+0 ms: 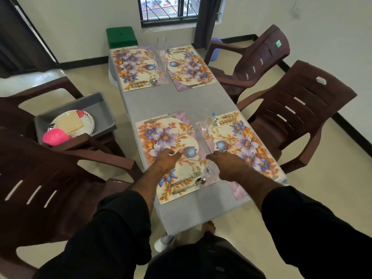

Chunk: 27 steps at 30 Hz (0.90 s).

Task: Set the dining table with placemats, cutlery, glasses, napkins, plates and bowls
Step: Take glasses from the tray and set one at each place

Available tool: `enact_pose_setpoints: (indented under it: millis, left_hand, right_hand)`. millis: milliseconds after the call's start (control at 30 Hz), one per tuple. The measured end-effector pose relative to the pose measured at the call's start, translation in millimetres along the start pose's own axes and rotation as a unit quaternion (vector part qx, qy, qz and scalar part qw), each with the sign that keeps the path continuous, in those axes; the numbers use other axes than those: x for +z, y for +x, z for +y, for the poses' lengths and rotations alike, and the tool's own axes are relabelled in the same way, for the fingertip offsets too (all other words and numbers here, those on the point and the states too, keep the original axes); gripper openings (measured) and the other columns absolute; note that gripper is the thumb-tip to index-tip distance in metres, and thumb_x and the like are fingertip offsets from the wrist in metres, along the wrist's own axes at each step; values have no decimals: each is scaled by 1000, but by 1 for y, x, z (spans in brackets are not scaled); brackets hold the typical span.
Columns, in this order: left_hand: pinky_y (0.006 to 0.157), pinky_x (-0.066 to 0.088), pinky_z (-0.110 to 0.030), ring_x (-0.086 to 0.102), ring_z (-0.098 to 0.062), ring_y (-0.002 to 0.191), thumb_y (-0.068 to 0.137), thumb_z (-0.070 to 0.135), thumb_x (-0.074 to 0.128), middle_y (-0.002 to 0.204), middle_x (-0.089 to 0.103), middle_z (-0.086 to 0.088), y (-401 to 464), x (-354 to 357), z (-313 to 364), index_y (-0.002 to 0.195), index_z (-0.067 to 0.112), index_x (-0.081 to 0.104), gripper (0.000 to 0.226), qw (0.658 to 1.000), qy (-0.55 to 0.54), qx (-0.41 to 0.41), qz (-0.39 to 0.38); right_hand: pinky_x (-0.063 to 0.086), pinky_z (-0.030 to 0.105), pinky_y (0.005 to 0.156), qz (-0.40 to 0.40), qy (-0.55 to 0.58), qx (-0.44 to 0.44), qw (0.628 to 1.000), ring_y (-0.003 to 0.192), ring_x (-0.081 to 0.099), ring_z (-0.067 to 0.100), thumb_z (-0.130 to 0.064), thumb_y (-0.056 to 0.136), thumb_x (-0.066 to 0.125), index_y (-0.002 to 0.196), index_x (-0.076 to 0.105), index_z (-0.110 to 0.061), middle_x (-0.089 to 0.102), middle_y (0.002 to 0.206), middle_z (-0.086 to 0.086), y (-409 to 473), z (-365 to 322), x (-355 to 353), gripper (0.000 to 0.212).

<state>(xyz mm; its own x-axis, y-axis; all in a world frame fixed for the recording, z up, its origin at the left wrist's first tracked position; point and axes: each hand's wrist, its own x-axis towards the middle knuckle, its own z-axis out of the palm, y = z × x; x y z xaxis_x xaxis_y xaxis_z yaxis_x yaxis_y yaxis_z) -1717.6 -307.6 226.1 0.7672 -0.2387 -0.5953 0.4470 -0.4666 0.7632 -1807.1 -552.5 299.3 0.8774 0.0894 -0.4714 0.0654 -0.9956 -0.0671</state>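
Grey table (pixel 177 101), four floral placemats (pixel 169 156) lengthwise, hands (pixel 167 160) hovering

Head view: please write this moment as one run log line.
placemats: four laid, with cutlery | plates: in grey bin | left hand: open | right hand: unclear

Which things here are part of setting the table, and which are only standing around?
For the job: four floral placemats, cutlery, clear glasses, grey tub holding plates, napkins and pink bowls.

Just around: brown chairs, green bin, window.
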Motion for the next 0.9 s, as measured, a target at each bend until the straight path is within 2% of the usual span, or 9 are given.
enact_pose_setpoints:
  millis: [67,200,333,367,433,533,633,733,900]
  left_hand:
    - [93,62,-44,71,-25,106,93,67,66,131,67,-10,-8,1,0,138,14,58,70,1000,15,6,8]
    - [98,57,-38,66,-23,111,99,55,67,130,64,-7,-25,2,-5,143,13,56,63,998,35,20,44]
    - [72,55,-30,71,-1,80,98,44,73,114,67,-1,-57,2,-19,133,16,58,47,994,22,30,103]
    - [71,57,-30,71,0,81,94,45,77,116,67,-1,-67,2,-27,131,17,60,50,992,1,27,123]
    - [87,60,-35,71,-14,101,81,57,83,127,68,-4,-93,5,-40,127,19,63,63,984,-42,17,171]
    - [86,63,-38,72,-16,97,83,54,85,112,74,0,-125,17,-85,107,29,64,41,965,-109,-12,237]
    - [98,60,-47,72,-20,106,65,77,80,115,73,6,-169,36,-136,113,40,64,63,942,-126,-42,307]
    - [108,52,-41,63,-19,119,63,77,77,129,62,5,-222,48,-199,129,33,62,81,937,-55,-98,330]
    - [105,56,-47,62,-25,123,54,81,80,138,59,-1,-299,37,-289,137,34,58,98,921,-105,-133,351]
  right_hand:
    - [57,48,98,4,-14,-7,1000,127,58,31,-23,69,88,154,32,-33,49,150,4,-2,3,2,102]
    - [38,58,115,38,-35,-48,998,143,42,32,-36,68,89,157,20,-34,37,160,4,-7,3,-4,112]
    - [27,59,120,104,-43,-91,990,150,33,32,-46,69,84,160,18,-30,32,164,5,-12,-8,-9,113]
    - [24,59,120,118,-43,-106,986,150,32,32,-48,69,84,160,19,-29,32,164,5,-13,-13,-9,113]
    - [20,60,121,136,-45,-142,980,152,29,32,-50,69,81,161,21,-29,32,164,6,-18,-25,-6,111]
    - [16,63,122,152,-41,-204,966,154,26,35,-53,71,71,161,27,-25,33,163,10,-28,-44,11,105]
    - [17,66,121,148,-42,-253,955,152,33,41,-51,68,73,159,36,-17,39,161,16,-41,-63,46,104]
    - [13,64,123,103,-60,-298,947,154,29,39,-52,72,75,161,33,-18,36,164,16,-74,-96,84,105]
    - [4,55,127,31,-78,-359,929,159,14,29,-53,79,67,165,17,-23,23,169,8,-117,-167,120,104]
